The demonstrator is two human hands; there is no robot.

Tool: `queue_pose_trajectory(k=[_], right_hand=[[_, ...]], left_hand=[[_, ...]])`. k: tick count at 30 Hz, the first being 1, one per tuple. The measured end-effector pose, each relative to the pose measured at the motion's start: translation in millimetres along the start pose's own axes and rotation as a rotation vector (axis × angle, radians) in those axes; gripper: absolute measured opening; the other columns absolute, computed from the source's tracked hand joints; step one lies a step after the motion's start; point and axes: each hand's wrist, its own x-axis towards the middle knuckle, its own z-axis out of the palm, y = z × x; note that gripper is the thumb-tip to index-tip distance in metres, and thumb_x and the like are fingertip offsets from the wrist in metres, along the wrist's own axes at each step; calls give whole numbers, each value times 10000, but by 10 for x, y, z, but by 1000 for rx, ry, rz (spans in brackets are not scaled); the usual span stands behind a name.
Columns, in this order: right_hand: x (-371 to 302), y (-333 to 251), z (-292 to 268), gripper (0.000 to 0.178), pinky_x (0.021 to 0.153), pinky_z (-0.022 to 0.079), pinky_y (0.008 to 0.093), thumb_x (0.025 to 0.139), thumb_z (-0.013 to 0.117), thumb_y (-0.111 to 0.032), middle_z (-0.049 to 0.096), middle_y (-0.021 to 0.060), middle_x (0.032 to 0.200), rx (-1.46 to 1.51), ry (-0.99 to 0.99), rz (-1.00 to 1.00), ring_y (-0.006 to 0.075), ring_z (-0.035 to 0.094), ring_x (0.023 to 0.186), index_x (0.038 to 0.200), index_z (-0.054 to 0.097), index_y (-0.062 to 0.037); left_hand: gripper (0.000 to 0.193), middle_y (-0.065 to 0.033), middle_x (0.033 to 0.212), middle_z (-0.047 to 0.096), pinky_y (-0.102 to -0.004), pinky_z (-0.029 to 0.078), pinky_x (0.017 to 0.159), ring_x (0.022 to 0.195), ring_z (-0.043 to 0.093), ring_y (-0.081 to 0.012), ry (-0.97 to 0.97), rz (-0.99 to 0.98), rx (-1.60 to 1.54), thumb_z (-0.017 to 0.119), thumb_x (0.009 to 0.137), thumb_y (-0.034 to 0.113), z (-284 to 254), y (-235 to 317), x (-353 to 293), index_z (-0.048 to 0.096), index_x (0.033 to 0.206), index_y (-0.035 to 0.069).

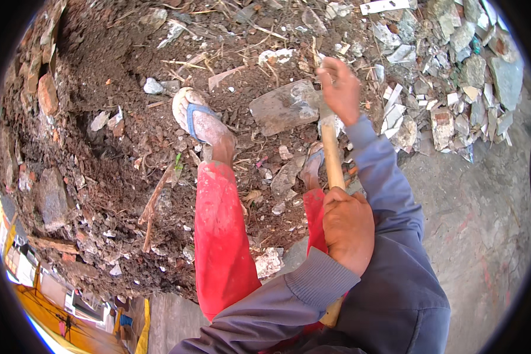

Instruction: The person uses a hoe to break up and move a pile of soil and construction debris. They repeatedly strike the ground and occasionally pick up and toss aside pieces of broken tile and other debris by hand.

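My left hand (349, 227) is wrapped round the wooden handle (333, 159) of what looks like a hoe. The pale handle runs up the picture, and its lower end shows below my left wrist. At its top lies a broad, mud-stained flat blade (286, 107), resting on the soil; the joint is partly hidden. My right hand (341, 88) is off the handle, raised just above the blade end. Its fingers are loosely bent and apart, with nothing in them. Both arms wear grey-blue sleeves.
My foot in a blue-strapped sandal (197, 118) stands left of the blade; my other foot (312, 165) is near the handle. Dark soil (112, 76) with stones and sticks spreads around. Broken tile and rubble (448, 88) lie at upper right, beside a concrete floor (478, 218).
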Motion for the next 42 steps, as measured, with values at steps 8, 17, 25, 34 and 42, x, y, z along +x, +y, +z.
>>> queue_pose_trajectory(k=[8, 17, 25, 34, 42], right_hand=[[-1, -513, 2159, 367, 1097, 334, 508, 991, 426, -289, 549, 200, 1327, -287, -684, -383, 362, 445, 1326, 1225, 567, -44], [4, -643, 1291, 212, 962, 482, 448, 880, 539, -81, 523, 167, 1207, -361, -606, -644, 330, 522, 1213, 1085, 575, -40], [-577, 156, -1167, 122, 662, 534, 307, 976, 571, -95, 606, 65, 946, 238, 303, 114, 141, 586, 767, 1058, 557, -6], [-1850, 1899, -2607, 383, 704, 489, 356, 962, 610, -300, 613, 69, 1033, 67, 281, 1119, 176, 599, 955, 1236, 538, -43], [-1607, 667, -804, 824, 836, 543, 491, 915, 512, -648, 561, 236, 1221, 1067, -487, 1380, 316, 625, 1033, 1392, 344, 3]], left_hand=[[364, -190, 776, 667, -404, 547, 578, 679, 687, -352, 137, 608, -755, 624, 881, 321, 100, -732, 25, 622, 1005, -22], [293, -223, 894, 672, -408, 581, 595, 706, 708, -308, -346, 299, -210, 580, 911, 294, -16, -396, 57, 664, 968, 19], [219, -246, 875, 644, -463, 573, 658, 755, 691, -389, -310, 352, -115, 530, 867, 137, -210, -123, -17, 634, 1023, 23], [173, -151, 815, 641, -365, 567, 522, 682, 699, -279, -250, 273, -112, 549, 922, 163, -29, 0, -73, 646, 1003, 43], [125, -116, 726, 619, -335, 514, 438, 651, 681, -238, -54, 114, -6, 564, 912, 184, 266, 197, -192, 634, 969, 99]])
